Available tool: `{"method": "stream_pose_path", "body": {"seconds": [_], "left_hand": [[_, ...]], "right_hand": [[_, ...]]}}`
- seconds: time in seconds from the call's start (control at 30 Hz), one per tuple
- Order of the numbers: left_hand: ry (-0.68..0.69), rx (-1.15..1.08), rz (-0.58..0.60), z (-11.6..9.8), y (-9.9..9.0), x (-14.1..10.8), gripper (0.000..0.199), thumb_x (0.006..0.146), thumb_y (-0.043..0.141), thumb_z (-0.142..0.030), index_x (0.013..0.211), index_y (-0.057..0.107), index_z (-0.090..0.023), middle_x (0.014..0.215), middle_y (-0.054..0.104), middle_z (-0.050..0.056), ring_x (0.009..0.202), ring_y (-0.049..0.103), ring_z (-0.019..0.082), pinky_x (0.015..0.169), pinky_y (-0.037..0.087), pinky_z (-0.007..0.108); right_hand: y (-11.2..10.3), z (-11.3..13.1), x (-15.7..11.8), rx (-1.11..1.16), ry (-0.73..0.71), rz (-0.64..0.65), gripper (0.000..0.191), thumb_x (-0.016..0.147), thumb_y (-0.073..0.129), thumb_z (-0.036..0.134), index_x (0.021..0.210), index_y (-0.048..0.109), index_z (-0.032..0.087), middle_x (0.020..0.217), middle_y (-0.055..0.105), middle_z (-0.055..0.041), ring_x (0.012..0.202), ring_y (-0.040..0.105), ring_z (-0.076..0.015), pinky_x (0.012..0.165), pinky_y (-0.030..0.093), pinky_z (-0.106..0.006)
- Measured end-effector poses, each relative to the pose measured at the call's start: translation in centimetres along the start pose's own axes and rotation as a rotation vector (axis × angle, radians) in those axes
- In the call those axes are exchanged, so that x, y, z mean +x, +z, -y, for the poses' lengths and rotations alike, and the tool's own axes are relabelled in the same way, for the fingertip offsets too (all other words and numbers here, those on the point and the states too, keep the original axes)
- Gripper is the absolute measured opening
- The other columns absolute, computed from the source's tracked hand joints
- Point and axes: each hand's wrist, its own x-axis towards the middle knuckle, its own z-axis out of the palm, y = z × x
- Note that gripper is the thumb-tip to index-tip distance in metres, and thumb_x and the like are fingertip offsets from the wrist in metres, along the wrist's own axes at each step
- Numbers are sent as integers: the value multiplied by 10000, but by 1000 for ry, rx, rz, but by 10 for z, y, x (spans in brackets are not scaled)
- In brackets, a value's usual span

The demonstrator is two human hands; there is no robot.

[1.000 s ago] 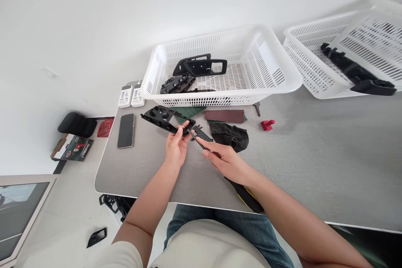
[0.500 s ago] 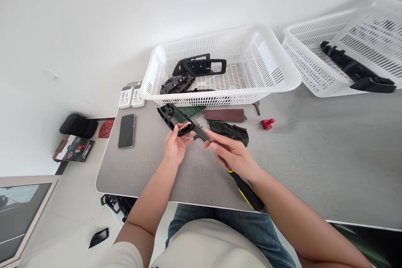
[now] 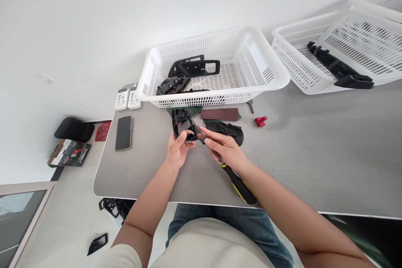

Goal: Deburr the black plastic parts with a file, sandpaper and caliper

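Observation:
My left hand (image 3: pixel 177 150) grips a black plastic frame (image 3: pixel 176 123) by its lower end, thumb over the edge, above the grey table. Closed around the metal shaft of a tool with a black and yellow handle (image 3: pixel 240 186) is my right hand (image 3: pixel 228 148). The handle points down toward the table's front edge, and the thin shaft reaches the right side of the frame. Behind the hands lie a dark red strip (image 3: pixel 220 114), a green sheet (image 3: pixel 196 110) and a crumpled black cloth (image 3: pixel 228 132).
A white basket (image 3: pixel 266 79) with black parts stands behind; another basket (image 3: pixel 309 86) holds a long black part at right. A phone (image 3: pixel 123 133) and two white boxes (image 3: pixel 128 99) are at left. A red piece (image 3: pixel 260 121) and small dark tool (image 3: pixel 250 106) lie right of centre.
The black frame has turned more upright, and my left hand now closes on its lower end. My right hand and the tool have shifted slightly left. The camera view has shifted a little.

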Motion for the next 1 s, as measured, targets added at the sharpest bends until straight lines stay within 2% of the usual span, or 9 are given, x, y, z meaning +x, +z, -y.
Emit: {"method": "stream_pose_path", "body": {"seconds": [0.1, 0.33, 0.47, 0.67, 0.83, 1.0], "left_hand": [[2, 44, -17, 2, 1, -1, 595, 555, 816, -247, 1077, 536, -192, 708, 640, -53, 453, 572, 58, 431, 463, 166], [21, 20, -57, 1, -3, 3, 444, 643, 749, -370, 1009, 583, -179, 731, 646, -23, 446, 544, 61, 442, 458, 215], [42, 32, -51, 3, -4, 3, 477, 585, 782, -271, 1011, 578, -197, 724, 625, -47, 468, 554, 55, 483, 478, 211], [1, 19, 34, 0, -5, 2, 482, 572, 757, -210, 1023, 587, -217, 814, 663, -23, 578, 622, 94, 585, 539, 247], [50, 79, 46, 1, -6, 1, 417, 594, 775, -250, 968, 593, -217, 840, 644, -12, 715, 650, 128, 683, 548, 271], [74, 124, 47, 4, -9, 3, 413, 611, 773, -319, 964, 584, -215, 870, 648, 4, 771, 654, 155, 744, 545, 317]], "right_hand": [[0, -1, 0, -44, 3, 26, 559, 781, 608, 447, 1304, 561, 255, 995, 705, -69, 369, 361, -19, 339, 305, -211], [0, 0, 0, -100, -15, 8, 556, 807, 570, 418, 1336, 529, 249, 1050, 688, -79, 391, 356, -18, 353, 325, -204], [0, 1, -4, -172, -43, 33, 554, 827, 553, 423, 1345, 519, 229, 931, 687, -51, 414, 356, -34, 365, 333, -203], [-8, 7, -14, -387, -192, 83, 489, 890, 485, 408, 1332, 532, 203, 728, 620, -7, 475, 392, -78, 425, 384, -220], [-12, 9, -15, -690, -425, 159, 441, 943, 389, 298, 1357, 497, 192, 786, 604, -43, 668, 538, -134, 612, 487, -268], [-13, 9, -14, -887, -477, 124, 462, 934, 396, 268, 1383, 459, 179, 785, 564, -51, 669, 554, -151, 623, 490, -283]]}}
